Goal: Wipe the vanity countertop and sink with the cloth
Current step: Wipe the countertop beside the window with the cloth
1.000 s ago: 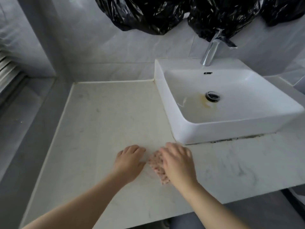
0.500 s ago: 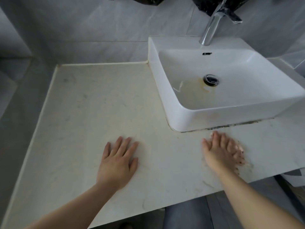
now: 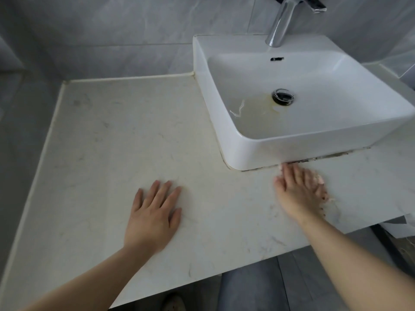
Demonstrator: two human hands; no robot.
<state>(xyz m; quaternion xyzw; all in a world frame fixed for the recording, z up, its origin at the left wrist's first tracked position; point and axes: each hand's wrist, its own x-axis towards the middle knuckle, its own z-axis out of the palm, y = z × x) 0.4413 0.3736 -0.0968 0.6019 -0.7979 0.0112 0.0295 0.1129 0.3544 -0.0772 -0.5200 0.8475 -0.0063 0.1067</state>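
The pale marble vanity countertop fills the middle of the view. A white square vessel sink sits on it at the right, with a yellowish stain near its drain. My right hand lies flat with straight fingers on a pinkish cloth, pressing it onto the counter just in front of the sink's front wall. Most of the cloth is hidden under the hand; only its right edge shows. My left hand rests flat on the bare counter, fingers spread, well left of the cloth.
A chrome faucet rises behind the sink. Grey tiled walls close the counter at the back and left. Dark grime lines the sink's base. The counter's front edge runs close below my arms, with grey floor beneath.
My right hand has slid the cloth from beside my left hand to the right, along the sink front, then slightly toward the sink base. My left hand spread flat on the counter.
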